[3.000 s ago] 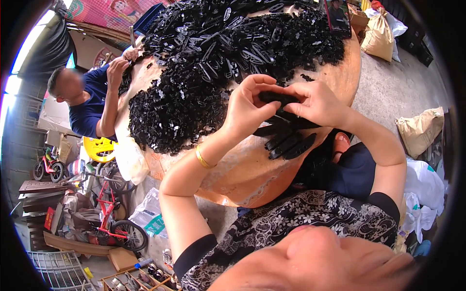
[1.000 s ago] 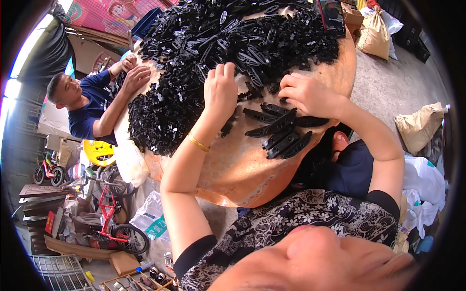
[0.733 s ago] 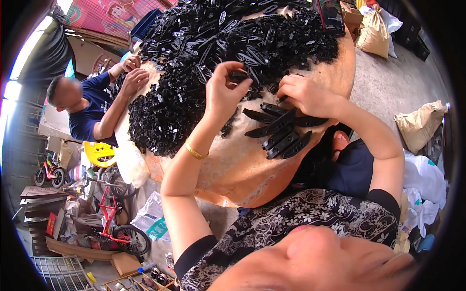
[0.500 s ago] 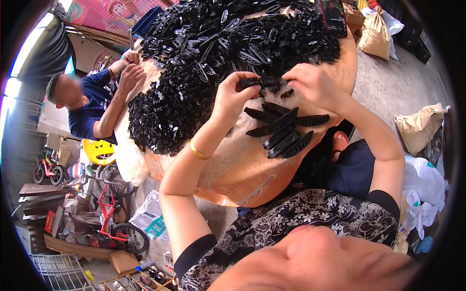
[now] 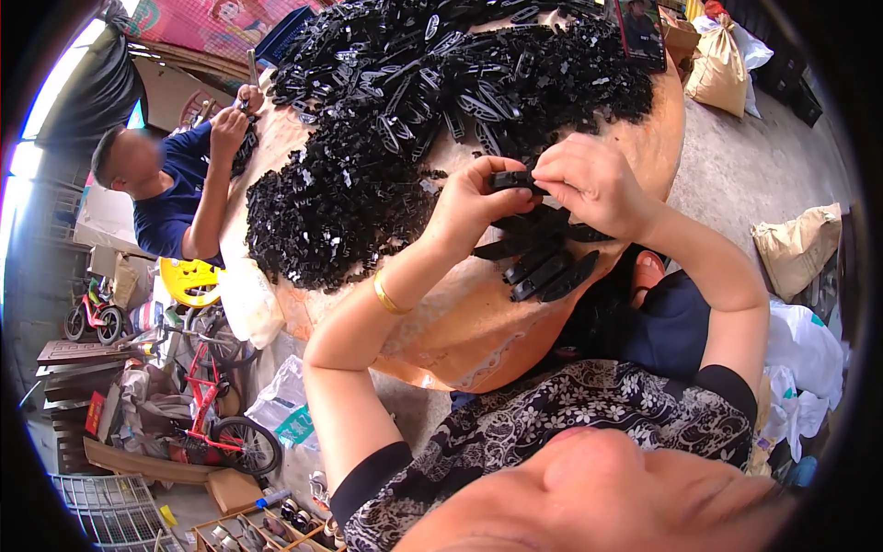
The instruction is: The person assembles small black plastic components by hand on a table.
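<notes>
My left hand grips a small, long black plastic piece between thumb and fingers, above the orange-covered table. At the right end of that piece, the fingertips of my right hand are pinched together; whatever they hold there is too small to make out. Several long, pointed black plastic pieces lie just below my hands, partly hidden by them. Beyond my hands spreads a large heap of small black plastic parts, with slim oval black frames among them.
Across the table at the left, a person in dark blue handles small parts. A dark-framed picture or screen stands at the far right edge. Sacks rest on the floor behind it. A red bicycle stands at lower left.
My hands have come together and closer to me, the right now meeting the piece in the left. They cover some of the pointed pieces. The other person's hands have shifted slightly.
</notes>
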Motion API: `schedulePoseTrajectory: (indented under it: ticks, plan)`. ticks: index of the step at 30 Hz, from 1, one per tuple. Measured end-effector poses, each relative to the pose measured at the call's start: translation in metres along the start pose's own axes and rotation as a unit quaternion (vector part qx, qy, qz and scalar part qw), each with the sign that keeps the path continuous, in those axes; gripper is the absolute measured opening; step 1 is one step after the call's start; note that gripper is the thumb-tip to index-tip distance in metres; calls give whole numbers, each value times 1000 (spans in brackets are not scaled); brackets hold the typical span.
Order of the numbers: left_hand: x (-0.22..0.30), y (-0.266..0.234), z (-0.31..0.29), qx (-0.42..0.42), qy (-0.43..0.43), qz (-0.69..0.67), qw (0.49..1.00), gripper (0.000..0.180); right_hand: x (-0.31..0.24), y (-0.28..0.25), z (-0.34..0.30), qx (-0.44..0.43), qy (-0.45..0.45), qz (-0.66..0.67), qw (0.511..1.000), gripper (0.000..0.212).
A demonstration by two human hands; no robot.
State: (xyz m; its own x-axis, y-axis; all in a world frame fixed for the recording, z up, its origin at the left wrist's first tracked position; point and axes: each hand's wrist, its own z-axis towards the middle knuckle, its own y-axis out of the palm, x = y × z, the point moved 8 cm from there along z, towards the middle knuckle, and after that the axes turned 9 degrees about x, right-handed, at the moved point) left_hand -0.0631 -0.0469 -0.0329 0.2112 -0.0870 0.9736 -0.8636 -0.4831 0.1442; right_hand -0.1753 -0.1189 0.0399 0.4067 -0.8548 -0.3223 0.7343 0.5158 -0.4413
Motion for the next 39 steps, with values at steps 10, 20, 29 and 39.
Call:
schedulePoseTrajectory:
  ticks: [10, 20, 29, 39]
  plan:
    - [10, -1, -1, -11, 76, -8, 997, 36, 10, -3, -4, 11, 160, 97, 982, 11]
    - [7, 11, -7, -87, -17, -99, 991, 31, -16, -16, 9, 42, -28, 36, 998, 19]
    - [6, 7, -10, -79, -65, 49, 994, 25, -32, -6, 3, -16, -112, -20, 993, 28]
    - [27, 15, -21, -97, 40, 133, 986, 39, -22, -5, 8, -32, -4, -16, 999, 24]
